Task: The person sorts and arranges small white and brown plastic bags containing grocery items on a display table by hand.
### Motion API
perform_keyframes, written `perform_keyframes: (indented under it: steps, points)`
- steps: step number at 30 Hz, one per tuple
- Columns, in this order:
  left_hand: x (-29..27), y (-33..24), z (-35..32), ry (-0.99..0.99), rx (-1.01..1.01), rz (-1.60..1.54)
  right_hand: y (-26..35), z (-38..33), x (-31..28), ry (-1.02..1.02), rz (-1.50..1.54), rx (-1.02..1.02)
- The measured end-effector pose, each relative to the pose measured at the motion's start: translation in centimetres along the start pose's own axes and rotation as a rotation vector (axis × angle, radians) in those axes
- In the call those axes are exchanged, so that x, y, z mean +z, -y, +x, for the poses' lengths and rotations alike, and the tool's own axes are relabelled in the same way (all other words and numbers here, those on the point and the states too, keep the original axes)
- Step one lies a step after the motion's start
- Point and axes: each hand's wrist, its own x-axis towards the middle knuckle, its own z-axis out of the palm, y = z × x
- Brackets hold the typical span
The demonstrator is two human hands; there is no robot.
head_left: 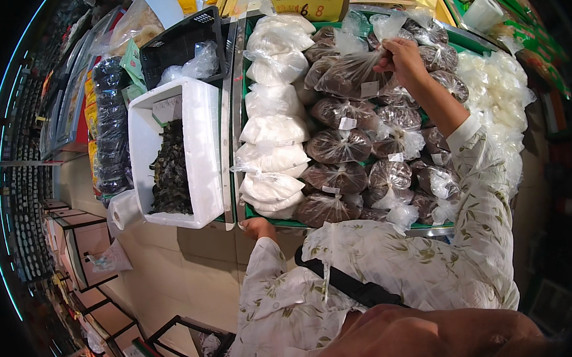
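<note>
At the far side of the display bin, my right hand pinches the gathered neck of a clear plastic bag of dark brown food. This bag bears a white label and hangs tilted over other bags like it. Several more brown-filled bags lie in rows below it, with small white labels on some. My left hand is low at the bin's near left corner, its fingers closed against the metal rim; part of the fingers is hidden.
Bags of white powder or grain line the bin's left side, pale bags its right. A white foam box of dark, leafy-looking food stands left, with a black crate beyond. A yellow sign stands at the back.
</note>
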Motion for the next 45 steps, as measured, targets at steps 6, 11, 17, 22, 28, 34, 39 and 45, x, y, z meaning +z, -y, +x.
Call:
perform_keyframes:
  steps: [6,11,17,22,28,34,39,45]
  points:
    - [0.8,1.2,1.7,0.028,0.032,0.046,-1.7,5.7,4.6,-0.050,0.040,-0.116]
    - [2.4,2.4,3.0,0.011,0.041,0.063,-5.4,10.1,4.3,-0.279,0.088,-0.089]
    - [2.9,2.7,4.3,0.008,-0.028,0.200,-6.6,12.6,3.9,-0.126,0.072,-0.083]
    - [0.7,0.8,1.2,0.054,-0.076,0.118,-6.3,13.4,3.2,-0.053,0.106,-0.089]
    - [-0.9,-1.2,-1.0,0.067,-0.166,0.104,-6.4,14.5,2.8,-0.026,-0.089,-0.056]
    - [-2.4,-2.1,-2.6,0.123,-0.242,0.011,-5.7,11.8,1.7,0.068,-0.068,-0.020]
    - [-1.6,-1.0,-1.1,0.168,-0.196,0.001,-5.9,8.0,-3.9,0.047,-0.188,-0.150]
    - [-2.7,-1.4,-3.1,0.277,-0.149,0.033,-8.0,3.2,-18.2,-0.235,-1.253,-0.471]
